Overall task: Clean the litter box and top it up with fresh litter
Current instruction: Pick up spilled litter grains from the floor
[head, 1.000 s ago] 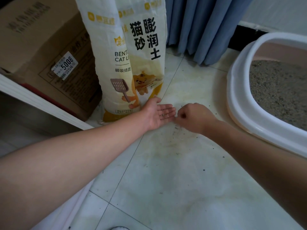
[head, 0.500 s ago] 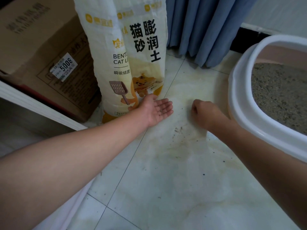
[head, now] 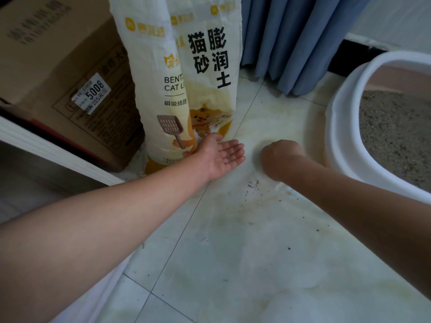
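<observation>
A left hand [head: 221, 157] lies palm-up, fingers straight, carrying stray grains [head: 227, 156] beside upright litter bags [head: 205, 78], while the right hand [head: 279, 157] curls its fingers floorward, any hold hidden, near the litter box [head: 338, 141] of grey litter [head: 396, 136].

I see a white-rimmed pink plastic litter box [head: 335, 127] holding grey litter [head: 394, 134]; two cream cat-litter bags [head: 210, 73] stand upright nearby.

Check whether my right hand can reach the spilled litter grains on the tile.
Probably yes: the right hand sits low by the floor, the spilled litter grains lie bare beside its wrist, nothing between them.
</observation>
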A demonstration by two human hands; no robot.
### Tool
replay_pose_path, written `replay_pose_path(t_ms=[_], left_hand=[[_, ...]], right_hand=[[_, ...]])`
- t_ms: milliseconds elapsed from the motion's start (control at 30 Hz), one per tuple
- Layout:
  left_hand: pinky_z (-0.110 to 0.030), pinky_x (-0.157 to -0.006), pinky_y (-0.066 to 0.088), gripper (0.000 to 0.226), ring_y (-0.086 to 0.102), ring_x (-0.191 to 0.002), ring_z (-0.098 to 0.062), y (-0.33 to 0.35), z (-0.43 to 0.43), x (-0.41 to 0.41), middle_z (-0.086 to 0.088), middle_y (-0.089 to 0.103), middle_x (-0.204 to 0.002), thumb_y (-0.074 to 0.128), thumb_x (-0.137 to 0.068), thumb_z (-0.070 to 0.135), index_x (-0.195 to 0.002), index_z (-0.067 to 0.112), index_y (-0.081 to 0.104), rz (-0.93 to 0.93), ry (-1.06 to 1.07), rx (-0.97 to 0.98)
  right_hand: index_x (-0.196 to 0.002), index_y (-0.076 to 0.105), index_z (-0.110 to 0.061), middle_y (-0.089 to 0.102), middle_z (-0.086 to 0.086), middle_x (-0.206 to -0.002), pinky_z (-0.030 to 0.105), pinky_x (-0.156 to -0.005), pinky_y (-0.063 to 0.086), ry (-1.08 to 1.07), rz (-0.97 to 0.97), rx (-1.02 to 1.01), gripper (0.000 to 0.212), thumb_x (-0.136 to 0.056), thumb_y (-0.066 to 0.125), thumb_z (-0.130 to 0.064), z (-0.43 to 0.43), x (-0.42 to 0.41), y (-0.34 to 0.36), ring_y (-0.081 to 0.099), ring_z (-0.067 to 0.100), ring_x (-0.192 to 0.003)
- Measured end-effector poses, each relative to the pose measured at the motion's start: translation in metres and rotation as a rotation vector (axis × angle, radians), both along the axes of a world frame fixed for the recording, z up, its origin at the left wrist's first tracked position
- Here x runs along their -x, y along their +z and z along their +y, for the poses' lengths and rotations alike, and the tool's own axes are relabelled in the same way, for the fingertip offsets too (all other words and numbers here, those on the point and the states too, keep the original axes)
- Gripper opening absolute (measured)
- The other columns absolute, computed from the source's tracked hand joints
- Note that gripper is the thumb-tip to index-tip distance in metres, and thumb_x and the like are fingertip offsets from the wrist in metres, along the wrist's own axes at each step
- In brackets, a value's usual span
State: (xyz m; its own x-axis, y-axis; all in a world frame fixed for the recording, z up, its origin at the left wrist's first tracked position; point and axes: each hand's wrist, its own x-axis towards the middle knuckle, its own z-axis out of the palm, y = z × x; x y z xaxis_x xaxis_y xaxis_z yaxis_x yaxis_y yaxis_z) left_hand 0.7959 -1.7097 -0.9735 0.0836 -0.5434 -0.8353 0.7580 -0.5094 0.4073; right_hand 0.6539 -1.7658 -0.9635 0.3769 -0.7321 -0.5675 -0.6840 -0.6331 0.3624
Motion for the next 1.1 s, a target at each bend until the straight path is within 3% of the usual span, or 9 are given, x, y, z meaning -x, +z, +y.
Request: replay_pose_path(t_ms=[267,433,600,700,800,867,933,1033,1100], left_hand=[[-0.04,-0.076,0.057,0.04,0.066,-0.082,-0.028,0.0,0.0,-0.001,-0.018,0.07,-0.089,0.04,-0.103,0.027,-0.097,-0.002,0.066,-0.023,-0.013,0.005],[-0.04,-0.08,0.056,0.04,0.066,-0.083,-0.028,0.001,0.001,-0.001,-0.018,0.07,-0.09,0.04,-0.103,0.028,-0.096,-0.001,0.066,-0.022,-0.009,0.005],[-0.042,-0.084,0.056,0.041,0.065,-0.084,-0.028,0.003,0.002,-0.006,-0.018,0.07,-0.089,0.04,-0.103,0.03,-0.095,-0.002,0.066,-0.002,-0.006,0.029],[-0.041,-0.082,0.057,0.041,0.065,-0.082,-0.028,0.005,0.003,-0.007,-0.018,0.069,-0.088,0.04,-0.103,0.03,-0.096,-0.002,0.065,0.005,-0.011,0.036],[-0.04,-0.077,0.058,0.041,0.065,-0.082,-0.028,0.006,0.004,-0.008,-0.019,0.069,-0.09,0.04,-0.104,0.03,-0.098,-0.002,0.065,0.01,-0.011,0.037],[-0.04,-0.078,0.058,0.042,0.065,-0.082,-0.028,0.006,0.004,-0.008,-0.019,0.069,-0.091,0.04,-0.104,0.03,-0.099,-0.002,0.065,0.012,-0.015,0.034],[-0.04,-0.079,0.057,0.042,0.065,-0.083,-0.028,0.005,0.005,-0.009,-0.019,0.069,-0.092,0.04,-0.104,0.031,-0.1,-0.002,0.065,0.016,-0.023,0.034],[-0.041,-0.08,0.057,0.043,0.065,-0.086,-0.029,0.002,0.005,-0.009,-0.02,0.069,-0.095,0.039,-0.104,0.031,-0.103,-0.003,0.065,0.001,-0.04,0.026],[-0.042,-0.08,0.057,0.046,0.066,-0.089,-0.03,-0.001,0.005,-0.006,-0.021,0.069,-0.098,0.038,-0.104,0.032,-0.109,-0.005,0.064,-0.01,-0.067,0.019]], right_hand=[[-0.123,0.062,-0.015,0.062,0.0,-0.116,0.032,-0.083,0.048,-0.127,0.007,-0.063,0.029,-0.095,0.057,-0.018,-0.006,-0.033,-0.004,0.061,0.022,-0.111],[-0.113,0.067,-0.015,0.054,-0.001,-0.083,0.029,-0.068,0.046,-0.195,0.002,-0.08,0.022,-0.093,0.059,-0.015,-0.013,-0.046,-0.007,0.057,0.019,-0.084],[-0.117,0.065,-0.015,0.064,0.0,-0.107,0.029,-0.074,0.044,-0.16,-0.028,-0.056,0.024,-0.095,0.055,-0.013,-0.019,-0.044,0.0,0.063,0.021,-0.106],[-0.095,0.062,-0.013,0.067,-0.001,-0.102,0.03,-0.077,0.044,-0.195,-0.065,-0.077,0.007,-0.094,0.055,-0.012,-0.025,-0.038,0.006,0.066,0.019,-0.105],[-0.07,0.055,-0.013,0.073,-0.003,-0.091,0.028,-0.07,0.048,-0.261,-0.122,-0.096,0.017,-0.085,0.065,-0.012,-0.029,-0.03,0.004,0.068,0.018,-0.088],[-0.065,0.063,-0.013,0.073,-0.001,-0.079,0.028,-0.066,0.05,-0.325,-0.225,-0.112,0.013,-0.077,0.068,-0.016,-0.03,-0.019,-0.002,0.065,0.02,-0.074],[-0.061,0.071,-0.016,0.072,-0.003,-0.067,0.028,-0.069,0.053,-0.395,-0.433,-0.154,0.024,-0.08,0.061,-0.026,-0.033,-0.001,-0.006,0.066,0.019,-0.069],[-0.056,0.067,-0.017,0.067,-0.006,-0.057,0.027,-0.062,0.046,-0.445,-0.835,-0.199,0.035,-0.087,0.056,-0.028,-0.028,0.021,-0.003,0.062,0.013,-0.062],[-0.058,0.064,-0.016,0.066,-0.006,-0.056,0.027,-0.06,0.046,-0.341,-0.969,-0.258,0.032,-0.088,0.059,-0.026,-0.015,0.023,0.007,0.057,0.009,-0.056]])
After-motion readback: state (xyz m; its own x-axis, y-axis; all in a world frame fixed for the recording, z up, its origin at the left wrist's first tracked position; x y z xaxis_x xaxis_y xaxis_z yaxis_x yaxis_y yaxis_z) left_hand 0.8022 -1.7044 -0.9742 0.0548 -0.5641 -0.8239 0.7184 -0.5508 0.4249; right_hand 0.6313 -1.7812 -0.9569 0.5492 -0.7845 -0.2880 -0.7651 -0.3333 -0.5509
